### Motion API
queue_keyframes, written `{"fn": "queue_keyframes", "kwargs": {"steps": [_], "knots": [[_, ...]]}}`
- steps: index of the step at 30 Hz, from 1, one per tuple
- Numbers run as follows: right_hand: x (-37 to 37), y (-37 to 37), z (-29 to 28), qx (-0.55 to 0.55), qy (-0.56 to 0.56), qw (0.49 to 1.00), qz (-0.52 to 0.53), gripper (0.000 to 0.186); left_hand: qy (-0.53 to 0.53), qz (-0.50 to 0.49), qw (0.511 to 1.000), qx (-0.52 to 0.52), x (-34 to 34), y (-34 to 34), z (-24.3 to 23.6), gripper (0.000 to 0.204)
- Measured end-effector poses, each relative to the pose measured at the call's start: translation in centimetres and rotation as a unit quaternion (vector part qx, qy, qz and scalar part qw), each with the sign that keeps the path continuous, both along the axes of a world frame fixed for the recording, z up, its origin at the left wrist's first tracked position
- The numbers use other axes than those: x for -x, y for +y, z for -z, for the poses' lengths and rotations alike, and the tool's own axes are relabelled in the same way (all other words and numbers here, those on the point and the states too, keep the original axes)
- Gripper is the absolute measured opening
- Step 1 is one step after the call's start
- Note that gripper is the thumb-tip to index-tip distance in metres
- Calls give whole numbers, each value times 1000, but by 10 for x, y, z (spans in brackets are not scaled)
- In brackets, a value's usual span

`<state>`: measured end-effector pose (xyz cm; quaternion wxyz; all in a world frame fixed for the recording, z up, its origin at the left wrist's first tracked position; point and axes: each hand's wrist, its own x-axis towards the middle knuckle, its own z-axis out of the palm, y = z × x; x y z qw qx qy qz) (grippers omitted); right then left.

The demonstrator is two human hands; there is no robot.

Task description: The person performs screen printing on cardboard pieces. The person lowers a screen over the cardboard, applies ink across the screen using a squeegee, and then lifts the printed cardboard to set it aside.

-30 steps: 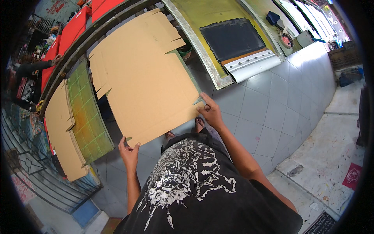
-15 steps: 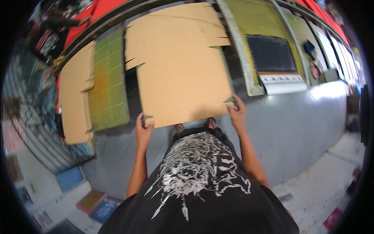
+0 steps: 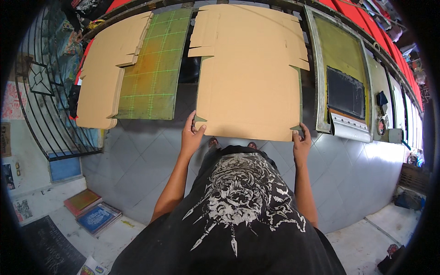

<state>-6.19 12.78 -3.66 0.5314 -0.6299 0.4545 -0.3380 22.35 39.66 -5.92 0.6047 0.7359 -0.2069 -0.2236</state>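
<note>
A large flat brown cardboard box blank with notched flaps lies in front of me over a green base. My left hand grips its near left corner. My right hand grips its near right corner. Both thumbs rest on top of the sheet. My feet show just under its near edge.
A green gridded board lies to the left, with a stack of cardboard blanks beyond it. A framed printing screen with a squeegee sits to the right. Grey tiled floor surrounds me; a black metal grate and flat books are at left.
The view has swung so the cardboard sheet now sits squarely ahead of me. The sheet has moved forward and settled flat, with both hands still on its near corners.
</note>
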Motion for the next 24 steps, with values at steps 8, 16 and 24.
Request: {"fn": "queue_keyframes", "kwargs": {"steps": [8,16,24], "knots": [[2,-1,4,-1,3,1000,-4,41,-18,12,998,-53,4,-2,-16,61],[2,-6,15,9,-18,1000,1,42,35,-3,998,61,10,-3,0,64],[2,-8,12,24,9,1000,-8,43,70,18,996,57,10,1,-5,64]]}}
